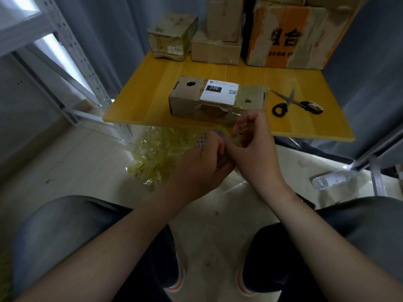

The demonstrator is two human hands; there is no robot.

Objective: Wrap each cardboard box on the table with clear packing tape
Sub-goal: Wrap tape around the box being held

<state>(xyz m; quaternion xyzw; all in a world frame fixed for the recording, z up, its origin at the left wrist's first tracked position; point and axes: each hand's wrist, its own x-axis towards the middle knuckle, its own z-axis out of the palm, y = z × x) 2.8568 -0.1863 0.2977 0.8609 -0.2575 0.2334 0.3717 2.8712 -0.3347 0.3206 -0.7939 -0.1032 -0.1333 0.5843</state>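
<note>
The step in hand looks like freeing the tape's end: the left hand (202, 162) grips the tape roll (210, 136) just off the counter's (152, 101) near edge, fingers (214, 147) curled round it; the right hand (253, 144) bunches its fingers against the roll, seemingly pinching the film; the labelled cardboard box (216, 99) lies by the near edge, scissors (294, 103) towards the right edge; next, a strip must be drawn onto the box; the roll is mostly hidden, its clear end indiscernible.

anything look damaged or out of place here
The cardboard box nearest the table's front edge has a ragged hole in its top, left of the white label, and its front face is torn. On the floor lie a heap of crumpled clear tape and a plastic bottle on its side.
</note>
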